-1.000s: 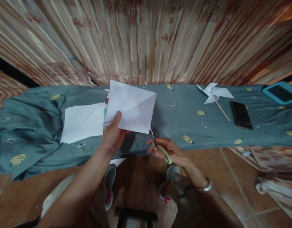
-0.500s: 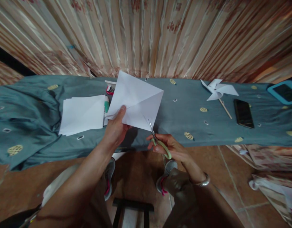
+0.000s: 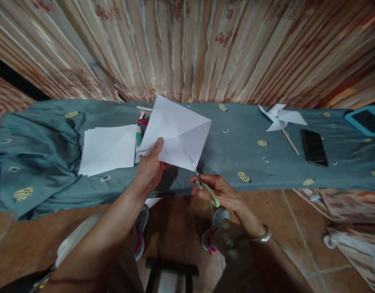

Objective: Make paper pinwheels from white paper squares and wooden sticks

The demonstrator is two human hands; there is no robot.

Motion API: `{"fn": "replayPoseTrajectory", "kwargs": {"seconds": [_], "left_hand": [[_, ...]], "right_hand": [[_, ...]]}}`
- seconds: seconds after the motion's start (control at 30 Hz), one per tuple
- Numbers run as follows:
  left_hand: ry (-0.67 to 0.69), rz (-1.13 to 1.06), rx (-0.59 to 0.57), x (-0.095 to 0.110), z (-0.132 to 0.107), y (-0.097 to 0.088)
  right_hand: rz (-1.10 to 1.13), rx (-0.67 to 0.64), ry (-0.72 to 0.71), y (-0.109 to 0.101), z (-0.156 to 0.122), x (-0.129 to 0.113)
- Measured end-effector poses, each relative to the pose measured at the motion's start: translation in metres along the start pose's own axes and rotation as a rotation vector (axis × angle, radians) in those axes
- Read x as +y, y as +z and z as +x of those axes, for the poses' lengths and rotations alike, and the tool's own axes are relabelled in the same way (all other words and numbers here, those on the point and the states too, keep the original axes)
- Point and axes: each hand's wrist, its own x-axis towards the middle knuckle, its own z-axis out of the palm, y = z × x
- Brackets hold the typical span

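Note:
My left hand (image 3: 150, 165) grips a square sheet of white paper (image 3: 178, 128) by its left part, thumb on top and fingers beneath. Crease lines run across the sheet toward its corners. In my right hand (image 3: 216, 189) is a pair of scissors (image 3: 208, 192) with light green handles, my fingers in the loops. Its metal blades reach over the sheet's lower right corner and look nearly closed. Left of the sheet lies a stack of white paper (image 3: 109, 148). A green and white glue stick (image 3: 139, 136) and a small red box (image 3: 143, 117) are partly hidden behind the sheet.
A blue-green cloth (image 3: 224, 158) with pineapple prints covers the narrow table. On its right side lie a white paper pinwheel (image 3: 279, 118) on a stick, a black phone (image 3: 314, 147) and a blue-framed tablet (image 3: 366, 121). Pleated curtains (image 3: 193, 53) hang behind. A dark stool (image 3: 172, 266) stands below.
The scissor blades look closer together than before, still at the sheet's lower right corner. Both hands keep their holds; the whole view has shifted slightly.

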Motion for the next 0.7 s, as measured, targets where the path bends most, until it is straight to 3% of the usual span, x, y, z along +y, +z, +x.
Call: {"fn": "replayPoseTrajectory", "kwargs": {"seconds": [0.7], "left_hand": [[-0.008, -0.007, -0.017, 0.0021, 0.0012, -0.0026]], "right_hand": [[0.05, 0.011, 0.046, 0.006, 0.0037, 0.0019]]}}
